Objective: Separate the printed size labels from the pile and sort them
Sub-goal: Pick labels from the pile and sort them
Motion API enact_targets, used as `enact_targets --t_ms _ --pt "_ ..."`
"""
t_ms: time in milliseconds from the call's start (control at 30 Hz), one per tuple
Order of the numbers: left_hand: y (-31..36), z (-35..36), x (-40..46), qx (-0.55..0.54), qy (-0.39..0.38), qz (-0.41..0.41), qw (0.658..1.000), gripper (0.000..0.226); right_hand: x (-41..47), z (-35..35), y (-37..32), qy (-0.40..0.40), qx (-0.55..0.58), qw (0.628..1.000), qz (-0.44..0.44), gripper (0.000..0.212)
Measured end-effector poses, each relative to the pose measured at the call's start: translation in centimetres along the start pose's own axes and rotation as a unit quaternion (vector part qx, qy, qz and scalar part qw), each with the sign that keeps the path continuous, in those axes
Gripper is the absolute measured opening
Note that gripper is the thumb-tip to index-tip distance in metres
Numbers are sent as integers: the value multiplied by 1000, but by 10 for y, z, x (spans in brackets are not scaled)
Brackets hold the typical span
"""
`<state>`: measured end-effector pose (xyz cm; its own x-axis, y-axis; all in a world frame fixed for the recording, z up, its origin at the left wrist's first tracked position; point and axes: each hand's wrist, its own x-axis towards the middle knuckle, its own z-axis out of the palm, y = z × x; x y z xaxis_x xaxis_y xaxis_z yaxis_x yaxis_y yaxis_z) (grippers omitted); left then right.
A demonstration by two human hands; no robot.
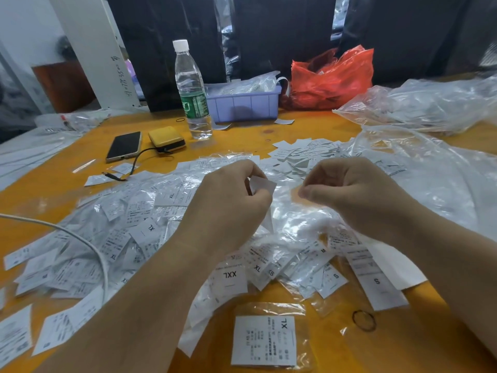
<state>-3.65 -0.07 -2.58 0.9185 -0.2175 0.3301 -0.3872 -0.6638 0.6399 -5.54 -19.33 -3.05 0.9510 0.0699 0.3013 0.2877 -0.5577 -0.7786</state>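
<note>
Label (262, 184) pinched in left hand (228, 203) fingers (curled); right hand (357, 192) curled, grip possibly on plastic, unclear.

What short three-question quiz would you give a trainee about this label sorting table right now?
1. True or false: the left hand pinches a white label.
2. Which size is printed on the bagged label nearest the camera: S, XL or XXL?
3. What stands between the yellow case and the purple tray?

Key: 1 true. 2 XL. 3 the water bottle.
</note>
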Motion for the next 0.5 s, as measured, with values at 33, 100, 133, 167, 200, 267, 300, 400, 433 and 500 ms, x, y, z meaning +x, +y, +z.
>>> enact_targets --t_ms 33,100,133,167,200,267,300,400,433,500 --pt "0 0 0 -12 6 11 1000 11 0 0 -1 9 25 1000 -6 10" --pt "1 0 0 -39 9 35 999 10 0 1 -1 26 70 997 -16 11" --pt "2 0 0 -54 3 49 997 10 0 1 -1 37 88 995 -18 14" --pt "3 0 -1 -69 -4 64 996 11 0 1 -1 48 102 993 -20 17" --pt "4 0 -1 -82 -10 77 994 14 1 1 -2 57 110 992 -25 20" --pt "6 1 -2 -104 -23 98 989 24 1 0 -1 47 107 993 -36 27" --pt "7 1 -2 -112 -31 106 988 28 2 0 -2 26 108 993 -42 28" --pt "6 3 -3 -125 -51 126 983 35 1 1 -2 -52 154 986 -47 22" --pt "6 2 -3 -129 -52 130 982 37 1 1 -1 -67 159 984 -41 24" --pt "6 2 -3 -135 -52 133 980 38 2 0 0 -88 152 984 -33 26"
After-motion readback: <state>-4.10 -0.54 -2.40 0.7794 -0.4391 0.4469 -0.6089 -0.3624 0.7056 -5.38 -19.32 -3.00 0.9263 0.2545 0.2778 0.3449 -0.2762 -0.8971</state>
